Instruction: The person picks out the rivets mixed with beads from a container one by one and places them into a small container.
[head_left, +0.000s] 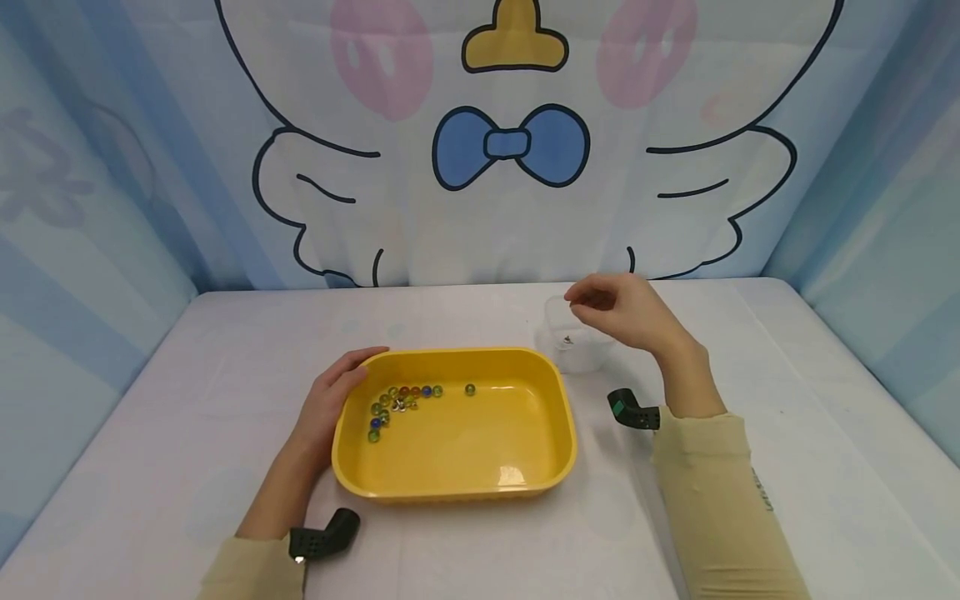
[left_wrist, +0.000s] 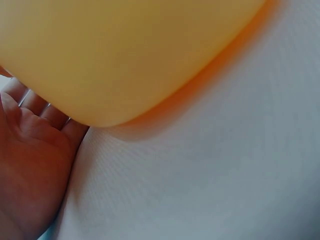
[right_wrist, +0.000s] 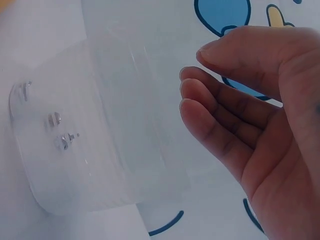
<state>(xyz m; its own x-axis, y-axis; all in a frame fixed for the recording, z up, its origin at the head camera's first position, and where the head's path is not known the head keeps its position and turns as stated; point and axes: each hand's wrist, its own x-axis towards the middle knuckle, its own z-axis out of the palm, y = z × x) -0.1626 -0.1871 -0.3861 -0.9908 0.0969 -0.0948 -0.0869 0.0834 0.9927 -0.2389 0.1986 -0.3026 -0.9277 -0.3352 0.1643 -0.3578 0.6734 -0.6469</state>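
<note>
Both hands released: left hand (head_left: 330, 404) rests against yellow tray (head_left: 551, 454); right hand (head_left: 618, 308) hovers over clear cup (head_left: 573, 354).

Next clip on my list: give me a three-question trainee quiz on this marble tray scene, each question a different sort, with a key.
1. True or false: the left hand rests against the left side of the yellow tray.
2. Where do most of the marbles lie in the tray? A) near right corner B) far left part C) dead centre
3. Fill in: the right hand hovers over a clear plastic ____.

Key
1. True; the palm lies at its outer wall.
2. B; one marble sits apart, toward the middle.
3. Container; the fingers are loosely curled and hold nothing that shows.
</note>
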